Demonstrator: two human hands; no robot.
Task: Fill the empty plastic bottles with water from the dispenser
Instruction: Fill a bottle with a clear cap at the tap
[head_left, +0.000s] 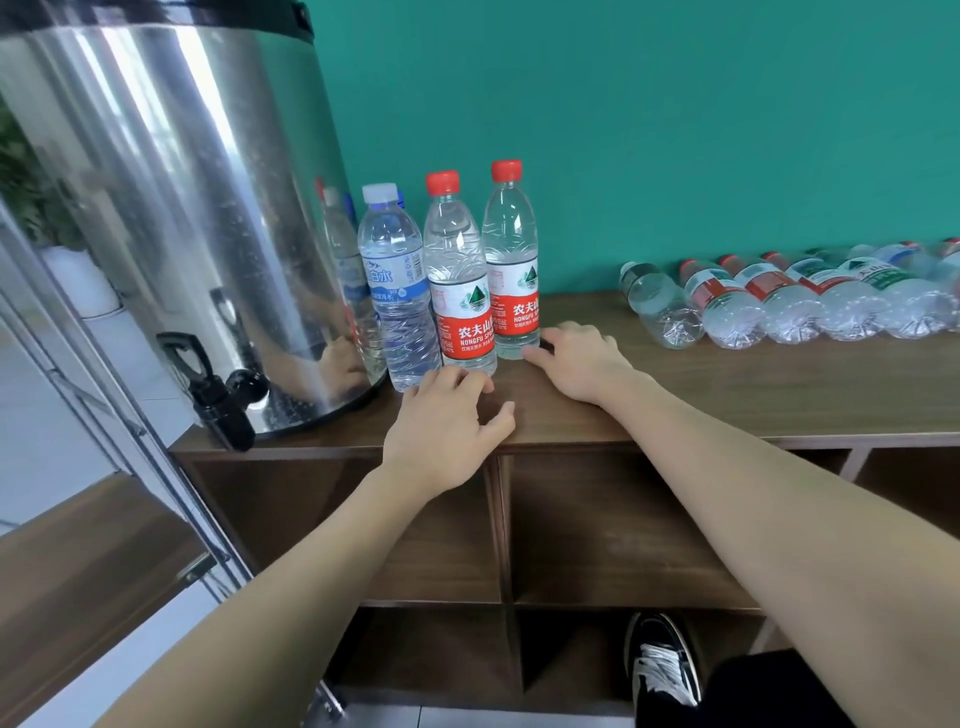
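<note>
A steel water dispenser (171, 208) with a black tap (218, 395) stands at the left end of the wooden shelf top (727, 395). Beside it stand three capped bottles holding water: a blue-label bottle (397, 291) and two red-label bottles (460, 280) (511, 260). Several empty bottles (789, 301) lie on their sides at the right, against the wall. My left hand (447, 431) hovers at the shelf's front edge with loosely bent fingers, holding nothing. My right hand (576, 364) rests on the shelf top, its fingertips by the base of the right red-label bottle.
A teal wall (675, 130) backs the shelf. Open wooden cubbies (613, 530) lie below the top. A metal-framed glass panel (104, 415) runs down at the left. A black-and-white shoe (662, 660) shows at the floor.
</note>
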